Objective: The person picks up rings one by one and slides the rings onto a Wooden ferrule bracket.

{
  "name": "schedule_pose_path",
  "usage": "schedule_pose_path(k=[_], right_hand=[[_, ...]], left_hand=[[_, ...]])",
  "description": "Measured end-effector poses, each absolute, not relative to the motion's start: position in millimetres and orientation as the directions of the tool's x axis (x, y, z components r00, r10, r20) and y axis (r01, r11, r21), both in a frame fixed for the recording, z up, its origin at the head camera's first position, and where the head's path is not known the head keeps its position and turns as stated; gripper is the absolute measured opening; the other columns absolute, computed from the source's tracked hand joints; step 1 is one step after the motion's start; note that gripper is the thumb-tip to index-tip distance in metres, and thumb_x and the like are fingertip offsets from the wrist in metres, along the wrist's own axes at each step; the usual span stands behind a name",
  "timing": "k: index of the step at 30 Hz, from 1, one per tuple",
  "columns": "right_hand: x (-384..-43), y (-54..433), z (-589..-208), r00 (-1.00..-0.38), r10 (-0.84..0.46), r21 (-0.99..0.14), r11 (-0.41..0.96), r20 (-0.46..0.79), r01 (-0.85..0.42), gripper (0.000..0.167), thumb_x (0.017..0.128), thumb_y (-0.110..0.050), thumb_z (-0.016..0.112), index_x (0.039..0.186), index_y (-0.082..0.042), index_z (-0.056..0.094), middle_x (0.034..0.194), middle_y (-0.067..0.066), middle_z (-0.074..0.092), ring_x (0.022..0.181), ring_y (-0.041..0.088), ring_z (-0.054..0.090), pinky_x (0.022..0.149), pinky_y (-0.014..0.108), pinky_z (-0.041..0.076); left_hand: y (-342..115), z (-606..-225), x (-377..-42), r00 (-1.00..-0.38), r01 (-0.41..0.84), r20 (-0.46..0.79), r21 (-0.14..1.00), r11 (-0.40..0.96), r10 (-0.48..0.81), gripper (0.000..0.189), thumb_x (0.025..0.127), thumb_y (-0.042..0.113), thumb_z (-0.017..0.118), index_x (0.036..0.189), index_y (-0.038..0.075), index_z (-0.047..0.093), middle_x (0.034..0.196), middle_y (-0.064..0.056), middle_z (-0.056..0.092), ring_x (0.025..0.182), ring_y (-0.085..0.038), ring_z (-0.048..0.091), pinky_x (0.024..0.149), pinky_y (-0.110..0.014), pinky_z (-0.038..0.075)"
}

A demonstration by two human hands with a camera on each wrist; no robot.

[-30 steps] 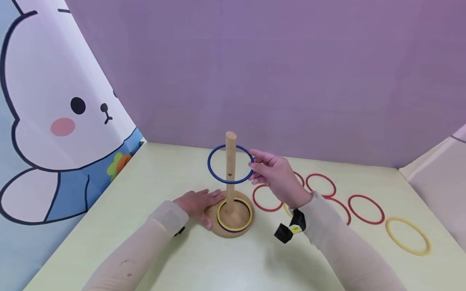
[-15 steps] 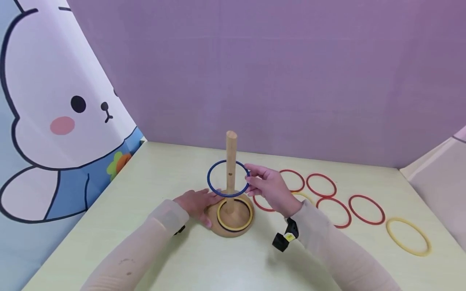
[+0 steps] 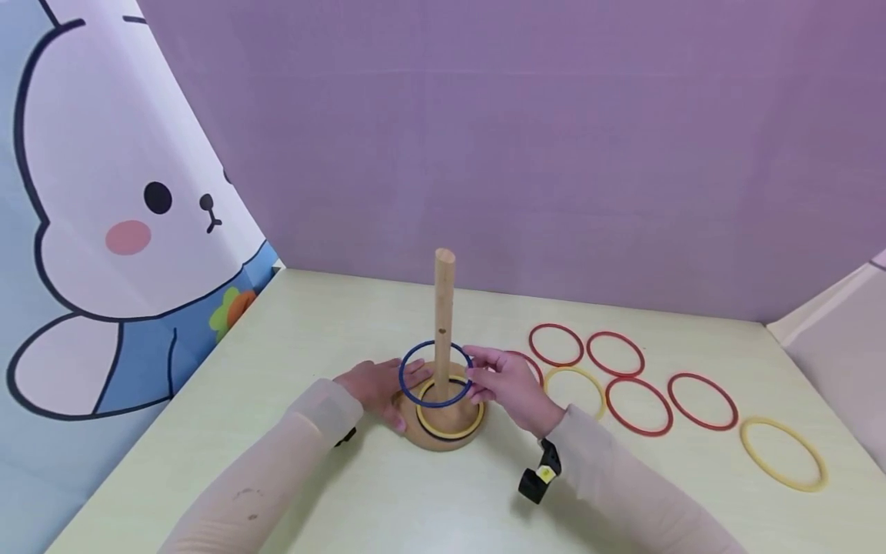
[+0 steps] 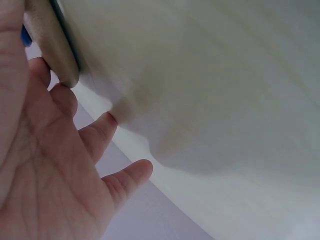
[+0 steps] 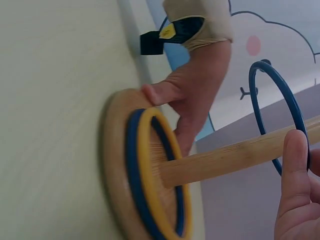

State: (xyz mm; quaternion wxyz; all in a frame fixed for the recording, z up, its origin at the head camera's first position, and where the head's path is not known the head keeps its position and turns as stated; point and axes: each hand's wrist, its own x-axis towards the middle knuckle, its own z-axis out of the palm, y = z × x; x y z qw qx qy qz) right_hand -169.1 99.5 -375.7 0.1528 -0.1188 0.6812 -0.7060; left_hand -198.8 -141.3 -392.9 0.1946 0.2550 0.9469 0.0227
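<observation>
A wooden post (image 3: 444, 308) stands upright on a round wooden base (image 3: 443, 445). My left hand (image 3: 377, 391) rests on the left side of this base, fingers spread; the left wrist view shows its palm (image 4: 55, 165) and the base's edge (image 4: 55, 50). Between thumb and fingers, my right hand (image 3: 512, 386) pinches the right side of a blue ring (image 3: 401, 375). That ring encircles the post, low in the head view and above the base. Around the post's foot lie a yellow ring (image 5: 145, 155) and, beneath it, a dark blue ring (image 5: 133, 150).
Several red rings (image 3: 556, 325) lie on the pale table (image 3: 332, 323) to the right of the base. A yellow ring (image 3: 571, 368) lies among them, another yellow ring (image 3: 803, 487) farther right. A purple wall (image 3: 519, 154) rises behind, a cartoon-printed panel (image 3: 83, 192) at left.
My right hand has lowered the blue ring along the post, from near its top to just above the base. My left hand has stayed on the base.
</observation>
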Motion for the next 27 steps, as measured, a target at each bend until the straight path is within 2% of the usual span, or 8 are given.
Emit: schedule_pose_path(k=[4,9,16,22,27], right_hand=[[-167,102,-389,-0.921,-0.386,-0.997,-0.025,-0.054,0.07,0.043,0.094,0.005,0.052,0.135,0.014,0.044,0.09,0.008,0.05,0.062,0.007,0.061,0.061,0.019,0.053],[-165,105,-400,-0.919,-0.389,-0.996,-0.032,-0.067,0.086,0.043,0.094,0.006,0.051,0.135,0.015,0.042,0.09,0.007,0.049,0.062,0.007,0.061,0.061,0.019,0.053],[-167,111,-408,-0.917,-0.392,-0.994,-0.049,-0.072,0.099,0.043,0.094,0.006,0.05,0.135,0.016,0.041,0.091,0.008,0.048,0.064,0.007,0.061,0.061,0.017,0.052],[-169,115,-414,-0.913,-0.4,-0.993,-0.045,-0.079,0.106,0.044,0.093,0.007,0.051,0.134,0.018,0.04,0.088,0.008,0.049,0.062,0.006,0.06,0.06,0.017,0.052],[-167,117,-419,-0.915,-0.391,-0.992,-0.034,-0.1,0.123,0.043,0.093,0.007,0.052,0.133,0.019,0.041,0.085,0.007,0.052,0.061,0.007,0.06,0.058,0.018,0.052]], left_hand=[[-140,-392,-198,-0.794,0.472,-0.361,0.14,0.871,0.489,0.1,0.07,0.05,0.08,0.152,0.028,0.028,0.154,-0.01,0.031,0.135,-0.041,0.034,0.102,-0.057,0.033],[-138,-390,-197,-0.811,0.43,-0.359,0.17,0.887,0.462,0.103,0.068,0.051,0.081,0.152,0.031,0.026,0.149,-0.014,0.038,0.138,-0.038,0.031,0.103,-0.058,0.033],[-142,-393,-198,-0.793,0.477,-0.355,0.142,0.867,0.495,0.099,0.07,0.05,0.079,0.152,0.024,0.029,0.157,0.003,0.025,0.14,-0.032,0.027,0.105,-0.056,0.031],[-144,-395,-200,-0.78,0.5,-0.353,0.145,0.854,0.516,0.099,0.071,0.049,0.079,0.152,0.02,0.029,0.157,0.002,0.024,0.14,-0.034,0.028,0.105,-0.057,0.031],[-141,-397,-202,-0.769,0.527,-0.337,0.145,0.837,0.543,0.1,0.07,0.048,0.08,0.152,0.022,0.028,0.157,0.002,0.025,0.138,-0.036,0.03,0.103,-0.057,0.033]])
